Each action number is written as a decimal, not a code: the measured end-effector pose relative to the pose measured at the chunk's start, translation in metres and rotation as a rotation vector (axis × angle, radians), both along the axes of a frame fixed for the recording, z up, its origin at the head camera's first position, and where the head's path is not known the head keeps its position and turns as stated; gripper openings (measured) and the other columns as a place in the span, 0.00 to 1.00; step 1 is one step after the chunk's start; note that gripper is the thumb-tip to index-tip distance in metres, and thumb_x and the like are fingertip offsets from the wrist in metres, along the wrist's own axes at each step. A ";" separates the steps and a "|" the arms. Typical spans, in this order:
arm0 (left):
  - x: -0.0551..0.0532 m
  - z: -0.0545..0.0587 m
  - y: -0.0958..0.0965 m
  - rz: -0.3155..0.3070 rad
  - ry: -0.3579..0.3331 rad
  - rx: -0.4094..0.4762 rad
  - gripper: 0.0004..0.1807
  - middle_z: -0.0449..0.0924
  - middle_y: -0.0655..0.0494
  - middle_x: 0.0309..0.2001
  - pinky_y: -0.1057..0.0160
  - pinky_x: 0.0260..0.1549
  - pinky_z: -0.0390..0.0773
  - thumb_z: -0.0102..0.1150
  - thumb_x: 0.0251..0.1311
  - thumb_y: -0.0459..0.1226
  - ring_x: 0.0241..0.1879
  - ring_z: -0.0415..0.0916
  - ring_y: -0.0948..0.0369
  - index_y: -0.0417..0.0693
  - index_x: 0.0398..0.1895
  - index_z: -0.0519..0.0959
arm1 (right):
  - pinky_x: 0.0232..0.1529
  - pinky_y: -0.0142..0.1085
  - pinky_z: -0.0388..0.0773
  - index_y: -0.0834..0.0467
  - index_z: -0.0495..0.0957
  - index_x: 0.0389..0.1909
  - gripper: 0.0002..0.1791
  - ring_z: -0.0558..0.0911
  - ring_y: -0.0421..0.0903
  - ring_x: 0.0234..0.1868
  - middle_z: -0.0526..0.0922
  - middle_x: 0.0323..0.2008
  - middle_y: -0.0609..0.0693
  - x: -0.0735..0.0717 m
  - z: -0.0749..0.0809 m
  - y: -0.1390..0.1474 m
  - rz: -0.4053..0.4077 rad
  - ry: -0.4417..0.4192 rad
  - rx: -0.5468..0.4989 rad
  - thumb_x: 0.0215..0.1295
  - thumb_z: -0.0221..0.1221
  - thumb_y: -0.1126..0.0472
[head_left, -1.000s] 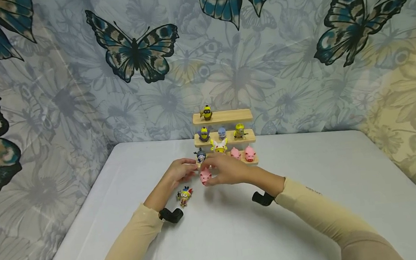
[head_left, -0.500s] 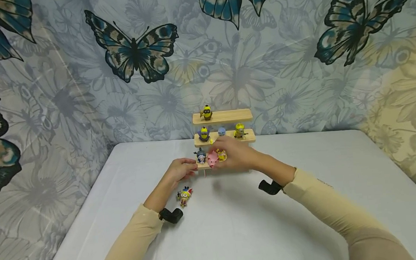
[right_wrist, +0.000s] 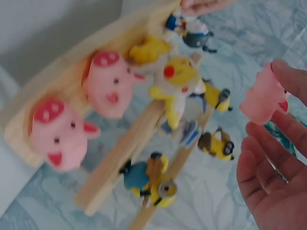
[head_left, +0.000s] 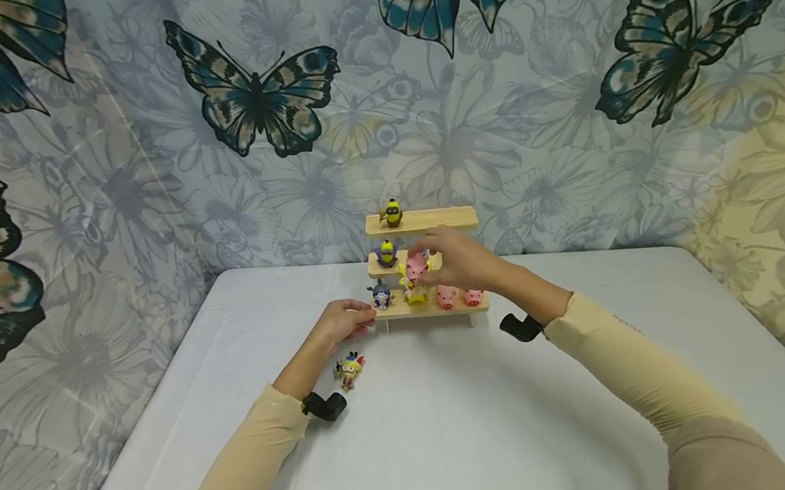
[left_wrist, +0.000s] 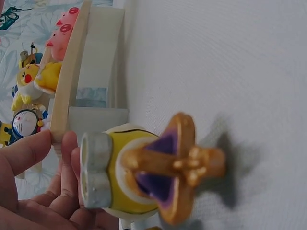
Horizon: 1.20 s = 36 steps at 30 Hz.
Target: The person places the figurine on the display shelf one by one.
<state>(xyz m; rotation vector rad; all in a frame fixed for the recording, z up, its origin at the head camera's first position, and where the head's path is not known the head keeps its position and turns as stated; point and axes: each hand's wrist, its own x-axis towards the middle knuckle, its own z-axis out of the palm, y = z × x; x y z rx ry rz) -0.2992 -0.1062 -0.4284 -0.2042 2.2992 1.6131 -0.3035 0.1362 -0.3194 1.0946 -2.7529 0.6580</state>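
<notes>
My right hand (head_left: 460, 258) pinches a small pink pig figurine (head_left: 415, 266) between thumb and fingers, in front of the middle tier of a three-tier wooden display shelf (head_left: 433, 311). The right wrist view has this pig (right_wrist: 261, 98) held off the boards. At the shelf's lower left end, my left hand (head_left: 344, 319) pinches the edge of the bottom board (left_wrist: 72, 72). Near that hand, a minion figurine (head_left: 349, 369) with a gold and purple piece stands on the table. Two more pink pigs (right_wrist: 108, 86) sit at the right of the bottom tier.
The bottom tier also bears a dark-haired figurine (head_left: 381, 296) and a yellow-and-white one (right_wrist: 177, 74). Minion figurines stand on the upper tiers, one on the top board (head_left: 442, 219). A white cloth covers the table (head_left: 452, 442); a butterfly-print backdrop (head_left: 538, 147) hangs behind.
My right hand has carried the pig up and to the right, from in front of the bottom tier to the middle tier's height. My left hand stays at the shelf's end.
</notes>
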 end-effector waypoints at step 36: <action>-0.002 -0.002 0.000 0.014 -0.043 0.009 0.17 0.87 0.55 0.36 0.67 0.29 0.72 0.61 0.64 0.41 0.29 0.78 0.67 0.43 0.53 0.78 | 0.58 0.51 0.72 0.64 0.77 0.55 0.26 0.76 0.60 0.59 0.80 0.55 0.61 -0.086 0.013 0.003 -0.227 -0.030 0.055 0.57 0.69 0.59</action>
